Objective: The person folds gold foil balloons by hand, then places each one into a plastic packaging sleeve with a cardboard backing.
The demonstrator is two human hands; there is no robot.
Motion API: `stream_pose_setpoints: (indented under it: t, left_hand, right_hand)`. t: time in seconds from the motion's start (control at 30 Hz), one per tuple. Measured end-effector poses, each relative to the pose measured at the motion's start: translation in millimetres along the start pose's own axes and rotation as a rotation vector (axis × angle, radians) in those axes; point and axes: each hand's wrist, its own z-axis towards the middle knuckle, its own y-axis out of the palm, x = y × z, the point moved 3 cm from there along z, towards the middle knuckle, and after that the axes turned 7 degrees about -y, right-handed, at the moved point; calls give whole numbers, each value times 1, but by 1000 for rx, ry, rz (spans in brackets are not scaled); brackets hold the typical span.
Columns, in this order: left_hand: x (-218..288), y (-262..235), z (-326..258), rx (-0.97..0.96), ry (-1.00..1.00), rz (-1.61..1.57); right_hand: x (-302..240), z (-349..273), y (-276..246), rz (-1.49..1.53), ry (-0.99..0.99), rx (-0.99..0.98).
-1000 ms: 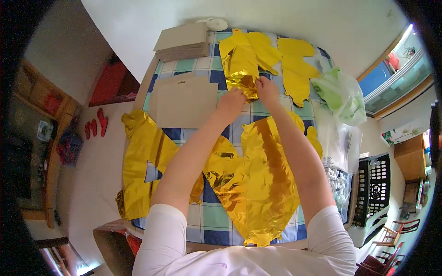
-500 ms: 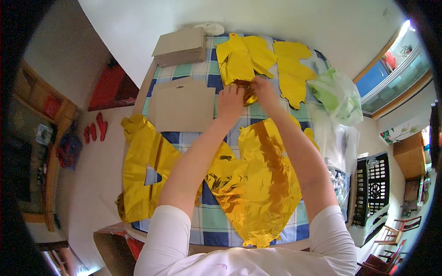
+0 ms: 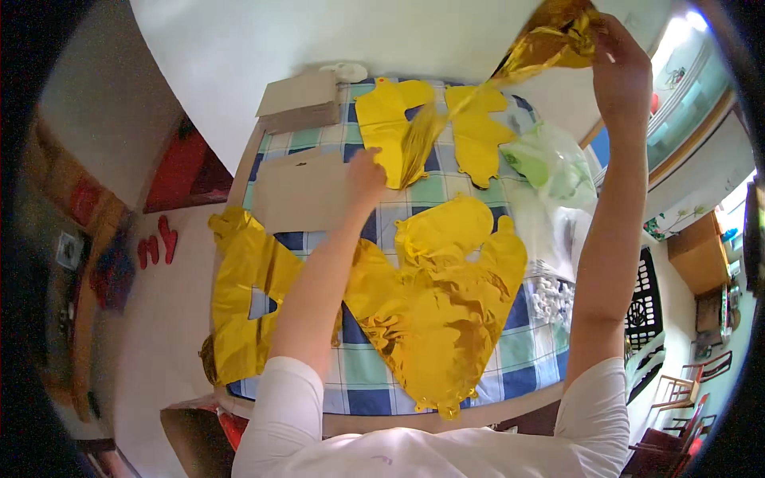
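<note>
A crinkled gold foil balloon (image 3: pixel 486 76) hangs stretched in the air, its long axis slanting from upper right down to lower left. The right hand (image 3: pixel 617 64) pinches its top end high up; the left hand (image 3: pixel 365 171) rests near its lower tail, fingers curled, above the blue-and-green checked tablecloth (image 3: pixel 510 358).

a table (image 3: pixel 510 402) under a blue, green and white checked cloth stands against a pale wall (image 3: pixel 239 48); wooden chairs (image 3: pixel 677 390) at right, a dark wooden shelf (image 3: pixel 88 263) left, bright window light (image 3: pixel 677 36) above
</note>
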Motion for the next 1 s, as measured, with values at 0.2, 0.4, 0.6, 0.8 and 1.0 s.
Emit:
stream_pose_setpoints:
  t: [0.2, 0.4, 0.6, 0.8, 1.0]
  left_hand:
    - [98, -167, -11, -29, -18, -1095]
    - [203, -251, -87, -264, 268, -1064]
    - [189, -255, -93, -153, 116, -914]
    - [201, -252, -114, -173, 26, -1110]
    - [208, -252, -119, -228, 182, -1029]
  right_hand:
    - [-68, -9, -39, 32, -151, -199]
    - [-127, -36, -62, 234, -144, -325]
    - [-104, -109, -78, 513, -3, -379]
    - [-32, -236, -48, 570, 227, -1169]
    - [-62, -224, -63, 867, 444, -637]
